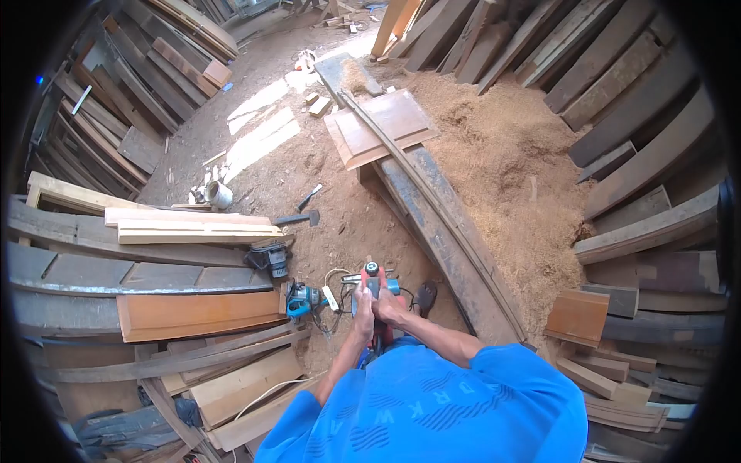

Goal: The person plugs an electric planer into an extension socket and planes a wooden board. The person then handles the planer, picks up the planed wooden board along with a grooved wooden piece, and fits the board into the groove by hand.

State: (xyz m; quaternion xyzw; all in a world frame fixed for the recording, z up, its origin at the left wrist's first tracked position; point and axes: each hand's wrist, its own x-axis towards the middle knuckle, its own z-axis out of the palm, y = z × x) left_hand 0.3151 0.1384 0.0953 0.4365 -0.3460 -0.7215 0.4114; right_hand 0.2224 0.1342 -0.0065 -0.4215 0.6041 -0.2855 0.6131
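Note:
Close in front of my body, both hands are on a red electric hand planer (371, 269) with a round dark knob at its front end. My left hand (361, 312) wraps its left side, and my right hand (389, 307) grips it from the right. The fingers are partly hidden. Left of the planer, a teal power tool (301, 299) rests by the stacked boards, with a dark power tool (270, 258) just beyond it. Ahead, a panelled wooden board (384, 127) lies across a long plank bench (455, 224), under a long thin strip (401, 157).
A hammer-like tool (299, 218) and a brush (310, 196) lie on the dirt floor near a white bucket (219, 195). Shavings (509, 154) heap right of the bench. Stacked timber (201, 316) lines the left, and leaning planks (617, 85) line the right. Cables run near my feet.

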